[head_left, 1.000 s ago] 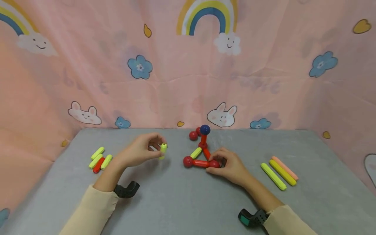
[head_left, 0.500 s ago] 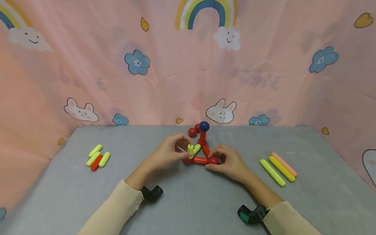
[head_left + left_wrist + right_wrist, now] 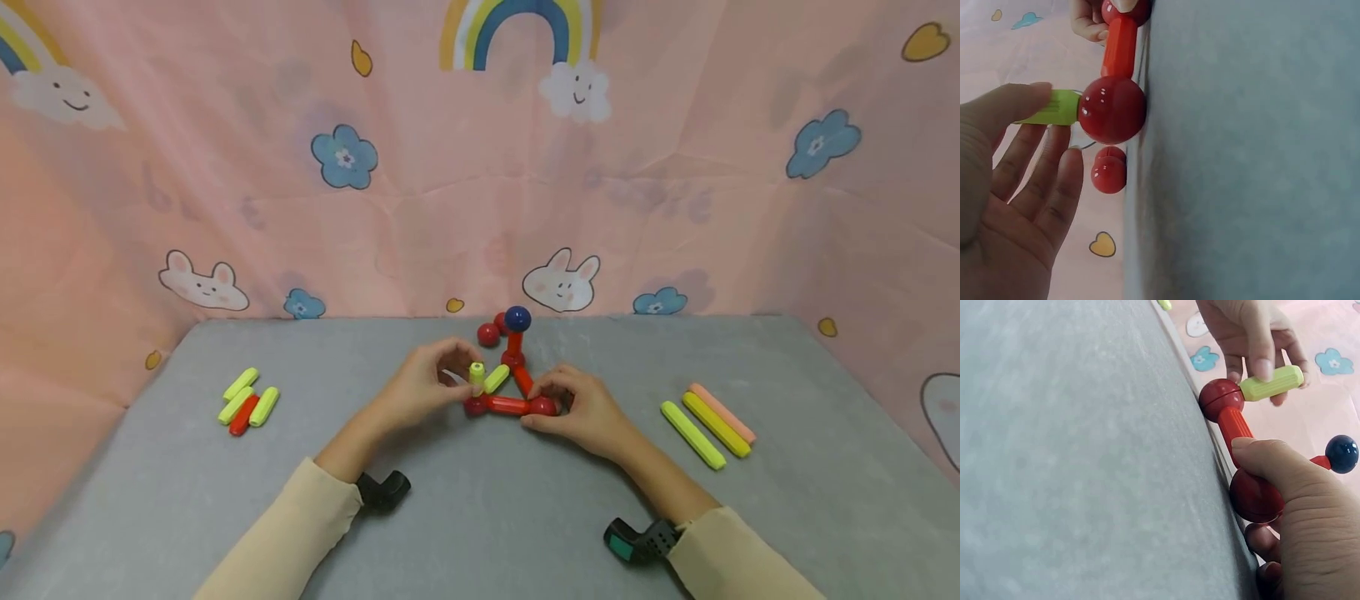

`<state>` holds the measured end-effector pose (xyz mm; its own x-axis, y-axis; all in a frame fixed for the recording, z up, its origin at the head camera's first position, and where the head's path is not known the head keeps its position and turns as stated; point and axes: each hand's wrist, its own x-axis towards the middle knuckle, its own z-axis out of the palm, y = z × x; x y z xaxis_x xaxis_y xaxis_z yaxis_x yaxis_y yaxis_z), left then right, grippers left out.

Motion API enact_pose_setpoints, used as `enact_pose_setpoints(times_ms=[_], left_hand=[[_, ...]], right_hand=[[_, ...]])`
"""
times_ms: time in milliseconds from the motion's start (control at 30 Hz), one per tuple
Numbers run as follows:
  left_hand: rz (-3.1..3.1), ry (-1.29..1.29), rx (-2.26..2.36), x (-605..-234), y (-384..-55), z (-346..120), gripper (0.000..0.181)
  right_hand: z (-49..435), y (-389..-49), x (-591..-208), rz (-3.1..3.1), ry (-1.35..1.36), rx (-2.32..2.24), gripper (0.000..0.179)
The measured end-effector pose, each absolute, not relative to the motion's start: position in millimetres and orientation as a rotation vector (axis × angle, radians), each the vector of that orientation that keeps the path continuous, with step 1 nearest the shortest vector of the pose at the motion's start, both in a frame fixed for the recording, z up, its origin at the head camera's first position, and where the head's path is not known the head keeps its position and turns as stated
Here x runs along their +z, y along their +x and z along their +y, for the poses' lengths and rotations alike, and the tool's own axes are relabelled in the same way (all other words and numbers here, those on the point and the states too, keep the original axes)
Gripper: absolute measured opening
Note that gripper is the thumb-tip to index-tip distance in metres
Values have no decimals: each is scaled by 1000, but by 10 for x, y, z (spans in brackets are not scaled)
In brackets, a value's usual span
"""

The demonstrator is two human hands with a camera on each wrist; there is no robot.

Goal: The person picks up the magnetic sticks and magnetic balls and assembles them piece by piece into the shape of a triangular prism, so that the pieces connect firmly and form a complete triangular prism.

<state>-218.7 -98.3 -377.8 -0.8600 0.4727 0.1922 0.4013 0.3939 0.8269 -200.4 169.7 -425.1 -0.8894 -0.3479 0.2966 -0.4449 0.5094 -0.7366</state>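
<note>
My left hand (image 3: pixel 423 390) pinches a short yellow-green magnetic rod (image 3: pixel 477 372) between thumb and fingers. In the left wrist view the rod's end meets a red ball (image 3: pixel 1112 110), at the left corner of a triangle built from rods and balls. My right hand (image 3: pixel 588 417) grips the red ball (image 3: pixel 1256 495) at the triangle's right corner, its thumb over the end of a red rod (image 3: pixel 507 406). A second yellow-green rod (image 3: pixel 496 379) forms the left side. On the far corner ball (image 3: pixel 513 359), a red rod stands upright with a dark blue ball (image 3: pixel 517 318) on top.
Two loose red balls (image 3: pixel 488 335) lie behind the triangle. At the left of the grey table (image 3: pixel 480 517) is a group of short rods (image 3: pixel 239 403), yellow-green and red. Three longer rods (image 3: pixel 716 423) lie at the right. A pink patterned curtain (image 3: pixel 450 192) hangs behind.
My left hand has moved right with the short yellow-green rod and lowered it upright onto the triangle's left ball. My right hand keeps its hold on the right ball.
</note>
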Motion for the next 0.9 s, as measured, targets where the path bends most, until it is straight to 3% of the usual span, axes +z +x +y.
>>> enact_pose_setpoints(times_ms=[900], left_hand=[[2588, 813, 1300, -3859, -2255, -821, 33]], right_hand=[[1803, -2022, -4210, -2616, 762, 1184, 22]])
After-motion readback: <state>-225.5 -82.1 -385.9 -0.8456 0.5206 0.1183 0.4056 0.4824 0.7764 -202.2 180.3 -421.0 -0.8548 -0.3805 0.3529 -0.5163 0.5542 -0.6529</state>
